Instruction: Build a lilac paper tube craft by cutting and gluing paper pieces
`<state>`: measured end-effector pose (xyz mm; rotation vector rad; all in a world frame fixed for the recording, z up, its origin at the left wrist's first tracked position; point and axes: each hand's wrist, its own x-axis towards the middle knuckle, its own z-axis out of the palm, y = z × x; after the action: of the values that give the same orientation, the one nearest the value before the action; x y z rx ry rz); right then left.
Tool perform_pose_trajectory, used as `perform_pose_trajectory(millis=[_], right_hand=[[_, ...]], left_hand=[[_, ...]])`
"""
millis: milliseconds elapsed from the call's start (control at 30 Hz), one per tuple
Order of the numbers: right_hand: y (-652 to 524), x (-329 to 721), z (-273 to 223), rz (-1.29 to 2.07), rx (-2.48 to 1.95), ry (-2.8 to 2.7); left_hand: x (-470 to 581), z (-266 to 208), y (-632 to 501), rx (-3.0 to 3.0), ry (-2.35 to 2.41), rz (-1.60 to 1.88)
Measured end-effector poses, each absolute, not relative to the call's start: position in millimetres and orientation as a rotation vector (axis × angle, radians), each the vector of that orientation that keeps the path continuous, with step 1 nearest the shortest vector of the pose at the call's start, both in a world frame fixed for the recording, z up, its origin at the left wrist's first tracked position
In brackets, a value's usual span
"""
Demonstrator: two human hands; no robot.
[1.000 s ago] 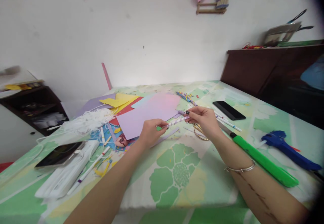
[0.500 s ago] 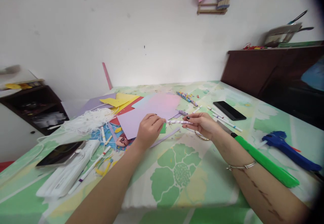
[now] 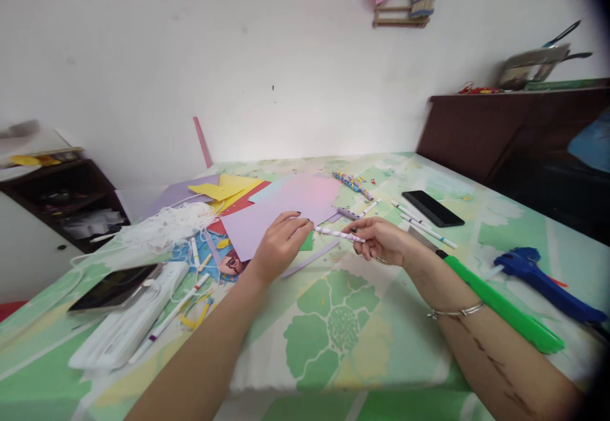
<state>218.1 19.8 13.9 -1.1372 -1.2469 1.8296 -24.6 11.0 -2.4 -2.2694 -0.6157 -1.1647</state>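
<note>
Between my two hands, just above the table, is a thin stick wrapped in a white and light purple spiral. My left hand pinches its left end with the fingertips. The fingers of my right hand close round its other end, which pokes out a little past the thumb. A lilac paper strip lies on the cloth below. Behind the stick rest a large lilac sheet, a small green piece and a purple rolled tube.
A black phone, slim markers, a green utility knife and a blue glue gun lie at the right. At the left are tangled white string, a power strip and another phone.
The right end of the stick has tipped down a little toward me. My right hand's fingers have shifted their hold and curled more; my left hand has barely moved.
</note>
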Motion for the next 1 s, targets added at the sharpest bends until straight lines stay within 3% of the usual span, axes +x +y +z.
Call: perform_pose_trajectory(millis=[533, 1000], right_hand=[[16.0, 223.6, 20.2, 2.061, -1.077, -1.495], [14.7, 225.7, 20.9, 2.371, -0.711, -1.247]], left_hand=[[-25.4, -3.8, 11.2, -2.281, -0.596, -1.185], [-25.6, -1.3, 9.6, -2.239, -0.616, -1.213]])
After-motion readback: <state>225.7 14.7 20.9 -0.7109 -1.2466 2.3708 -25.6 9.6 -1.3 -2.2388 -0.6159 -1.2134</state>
